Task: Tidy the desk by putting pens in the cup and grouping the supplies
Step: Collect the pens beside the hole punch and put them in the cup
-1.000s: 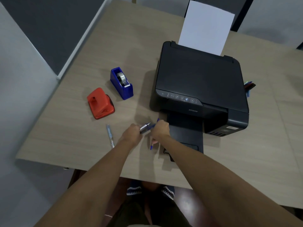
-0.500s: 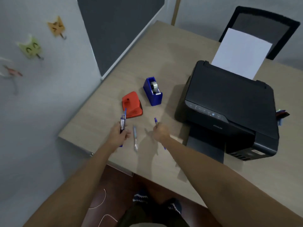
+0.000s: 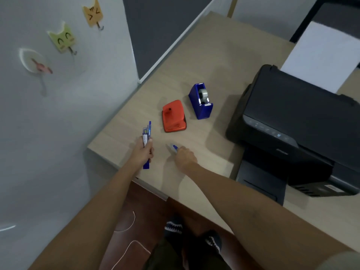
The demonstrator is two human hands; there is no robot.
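Observation:
My left hand (image 3: pixel 143 152) is closed around two pens (image 3: pixel 146 133), one blue and one silvery with print, held upright over the desk's front left corner. My right hand (image 3: pixel 186 157) rests low on the wooden desk (image 3: pixel 204 55) and grips a blue pen (image 3: pixel 175 147) whose tip sticks out past the fingers. The end of a grey pen (image 3: pixel 169 146) shows right beside that tip; whether the hand grips it too is unclear. A red hole punch (image 3: pixel 173 116) and a blue tape dispenser (image 3: pixel 201 101) stand side by side beyond my hands. No cup is in view.
A black printer (image 3: pixel 292 123) with white paper (image 3: pixel 321 55) in its feeder fills the desk's right side, its output tray jutting toward me. A wall with cat-shaped hooks (image 3: pixel 62 38) runs along the left edge. A black chair (image 3: pixel 331 8) stands behind the desk.
My hands separated: the left carried its pens toward the desk's left corner. The right, still holding the blue pen, came down onto the grey pen lying on the desk. The view swung left.

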